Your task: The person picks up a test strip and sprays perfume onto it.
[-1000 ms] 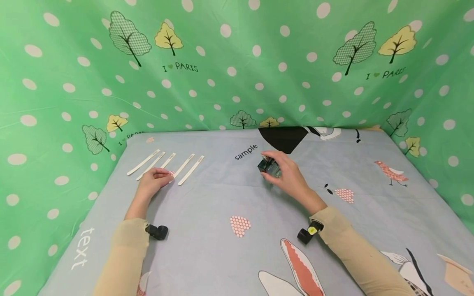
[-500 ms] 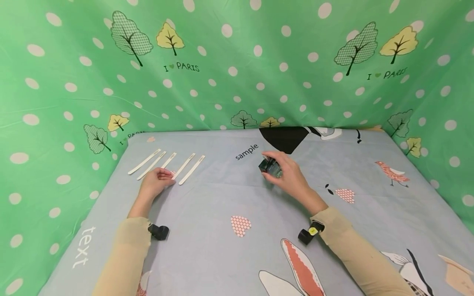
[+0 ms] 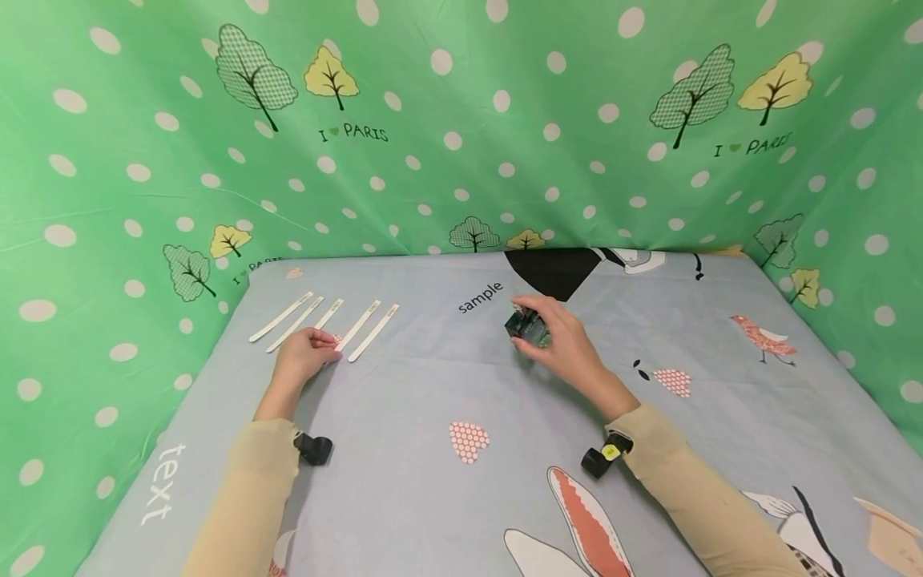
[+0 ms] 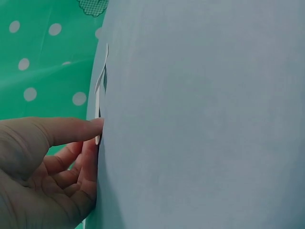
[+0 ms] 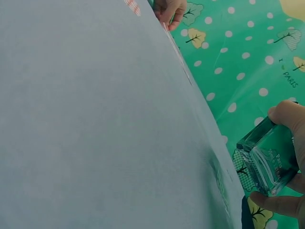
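Right hand (image 3: 570,344) sits near the middle of the grey-blue printed tablecloth (image 3: 433,497), just below the printed word "sample" (image 3: 479,296). Its forearm runs in from lower right in a tan sleeve (image 3: 692,481), with a small black wrist camera (image 3: 600,457) at the cuff. I see the thumb and fingers curled around a small square glass bottle (image 3: 526,327), clear and green-tinted with a dark top. In the right wrist view the bottle (image 5: 268,160) is pinched between a finger above and a finger below, tilted; I cannot tell whether its base touches the cloth.

Left hand (image 3: 303,358) lies at the left side of the table, wrist straight, forearm coming up from the bottom edge, another black camera (image 3: 313,449) at that cuff. Fingers are loosely curled, tips at the near ends of a row of five white paper strips (image 3: 324,322) laid side by side, slanting away toward the backdrop. From the left wrist view I read the index finger (image 4: 71,130) stretched out, its tip against the end of one strip (image 4: 98,100), the other fingers folded under it. Whether it actually pinches the strip I cannot tell; nothing looks lifted.

The two hands are well apart. Green polka-dot curtain with trees (image 3: 461,120) hangs behind and to both sides.
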Action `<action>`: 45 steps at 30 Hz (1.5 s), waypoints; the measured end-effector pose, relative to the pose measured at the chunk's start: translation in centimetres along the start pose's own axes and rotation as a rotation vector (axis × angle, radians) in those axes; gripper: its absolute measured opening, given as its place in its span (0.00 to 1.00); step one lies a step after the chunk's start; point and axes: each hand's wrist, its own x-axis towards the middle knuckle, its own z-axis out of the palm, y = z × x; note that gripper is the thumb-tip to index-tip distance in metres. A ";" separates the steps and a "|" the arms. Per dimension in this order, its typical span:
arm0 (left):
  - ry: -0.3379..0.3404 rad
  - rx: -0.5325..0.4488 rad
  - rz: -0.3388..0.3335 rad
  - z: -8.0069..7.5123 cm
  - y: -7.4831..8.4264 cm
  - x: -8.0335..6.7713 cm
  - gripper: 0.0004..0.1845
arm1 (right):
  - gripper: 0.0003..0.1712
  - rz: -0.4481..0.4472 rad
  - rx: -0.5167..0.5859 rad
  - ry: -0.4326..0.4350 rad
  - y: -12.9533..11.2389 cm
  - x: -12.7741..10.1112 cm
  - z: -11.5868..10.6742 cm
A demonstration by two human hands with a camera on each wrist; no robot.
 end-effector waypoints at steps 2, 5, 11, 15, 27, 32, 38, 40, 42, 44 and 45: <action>-0.002 -0.009 -0.005 0.0 0.0 0.0 0.14 | 0.37 0.000 0.001 0.001 0.0 0.0 0.0; -0.006 -0.028 -0.018 -0.1 0.1 -0.1 0.14 | 0.37 -0.006 0.006 0.009 0.0 0.0 0.0; -0.014 -0.047 -0.014 -0.1 0.0 -0.2 0.14 | 0.37 -0.005 0.016 0.009 0.0 0.0 0.1; -0.020 -0.056 0.011 -0.4 -0.4 -0.2 0.15 | 0.37 -0.001 0.019 0.008 0.1 0.0 0.2; -0.056 -0.109 0.043 -1.1 0.3 -0.2 0.17 | 0.37 0.003 0.015 0.003 -0.1 0.2 0.1; -0.071 -0.109 0.077 -1.1 1.0 -0.2 0.16 | 0.37 0.004 0.014 0.005 -0.1 0.2 0.1; -0.079 -0.102 0.143 -1.1 1.6 -0.3 0.16 | 0.37 0.016 0.017 0.005 -0.1 0.1 0.1; -0.080 -0.108 0.160 -1.0 1.9 -0.4 0.16 | 0.37 0.019 0.017 0.005 -0.1 0.0 0.1; -0.082 -0.120 0.177 -0.9 2.2 -0.5 0.16 | 0.37 0.017 0.015 0.006 -0.1 0.0 0.1; -0.087 -0.135 0.190 -0.8 2.6 -0.6 0.16 | 0.37 0.013 0.014 0.007 -0.1 0.0 0.1; -0.089 -0.138 0.196 -0.8 2.8 -0.6 0.16 | 0.37 0.010 0.013 0.008 -0.1 0.0 0.1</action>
